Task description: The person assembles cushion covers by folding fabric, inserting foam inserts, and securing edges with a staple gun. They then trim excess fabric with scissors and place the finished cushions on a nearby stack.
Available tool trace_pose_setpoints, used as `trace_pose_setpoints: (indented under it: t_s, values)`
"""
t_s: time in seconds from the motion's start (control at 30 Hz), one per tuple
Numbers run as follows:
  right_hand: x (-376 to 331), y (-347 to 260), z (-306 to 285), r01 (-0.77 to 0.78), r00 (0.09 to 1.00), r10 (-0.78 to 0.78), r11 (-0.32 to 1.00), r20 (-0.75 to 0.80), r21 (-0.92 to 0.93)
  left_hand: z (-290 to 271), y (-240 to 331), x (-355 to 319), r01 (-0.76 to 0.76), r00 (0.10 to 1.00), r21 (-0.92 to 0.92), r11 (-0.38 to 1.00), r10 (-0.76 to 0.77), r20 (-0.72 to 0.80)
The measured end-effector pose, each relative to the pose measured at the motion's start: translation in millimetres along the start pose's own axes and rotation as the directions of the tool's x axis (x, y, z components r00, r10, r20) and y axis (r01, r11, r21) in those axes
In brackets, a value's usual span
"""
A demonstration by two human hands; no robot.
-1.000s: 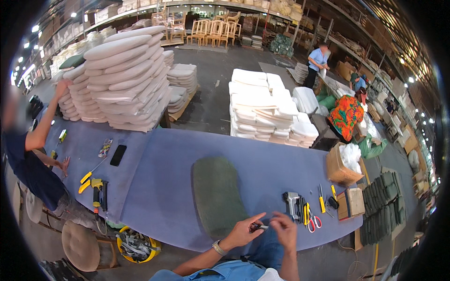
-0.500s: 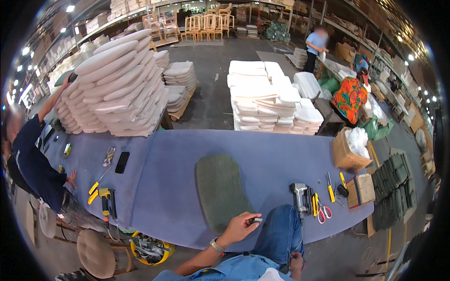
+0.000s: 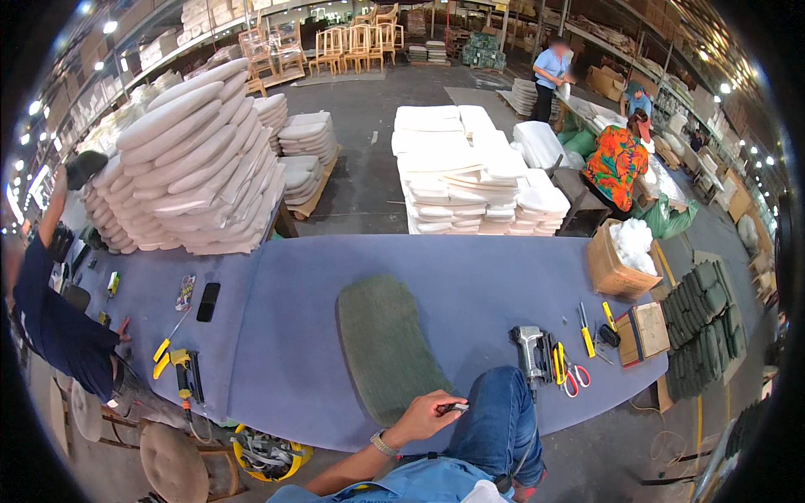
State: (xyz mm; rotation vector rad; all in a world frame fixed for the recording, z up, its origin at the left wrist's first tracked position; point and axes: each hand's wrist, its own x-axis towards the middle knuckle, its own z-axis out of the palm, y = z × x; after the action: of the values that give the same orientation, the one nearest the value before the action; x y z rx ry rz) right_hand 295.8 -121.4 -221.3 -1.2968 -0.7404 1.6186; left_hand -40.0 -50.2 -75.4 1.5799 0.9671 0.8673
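Note:
My left hand (image 3: 423,415), with a metal-band watch on the wrist, is closed on a small dark-and-silver object (image 3: 454,407) whose kind I cannot make out. It is over the near end of a dark green curved cushion piece (image 3: 381,335), which lies flat on the blue-covered table (image 3: 293,335). My knee in jeans (image 3: 501,402) rests at the table's front edge, right of the hand. My right hand is not in view.
On the table's right lie a silver pneumatic stapler (image 3: 530,352), red-handled scissors (image 3: 575,381), a yellow-handled screwdriver (image 3: 585,331) and a small box (image 3: 644,334). Further left are a yellow staple gun (image 3: 183,373) and a phone (image 3: 208,302). A co-worker (image 3: 63,327) stands by stacked white cushions (image 3: 189,159).
My right hand, seen earlier below the knee, has gone out of view. At the far left, the co-worker's raised arm and the dark piece in its hand have moved left. The view has shifted slightly.

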Motion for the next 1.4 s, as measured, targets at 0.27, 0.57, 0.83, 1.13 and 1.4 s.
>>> trace_pose_setpoints:
  t_s: [0.27,0.57,0.83,1.13,1.4]
  values:
    - [29,-50,40,0.104,0.986,-0.108,0.994,0.129,0.032,-7,0,0,0.075,0.997,-0.054,0.996,-0.075,0.012]
    - [31,-25,16,0.112,0.991,-0.113,0.994,-0.071,-0.012,-13,-7,-5,0.096,0.995,0.068,0.993,-0.093,-0.041]
    - [-14,1,-144,-0.006,-0.098,-0.56,0.827,-0.823,-0.562,-21,-8,-17,0.164,0.981,0.066,0.984,-0.155,-0.115]
    - [65,24,-255,0.073,0.353,-0.271,0.962,-0.895,-0.263,-29,-6,-23,0.166,0.971,0.038,0.985,-0.157,-0.179]
    - [35,58,-179,0.177,0.32,0.319,0.905,-0.892,0.387,-1,-47,-31,0.143,0.965,-0.212,0.967,-0.184,-0.187]
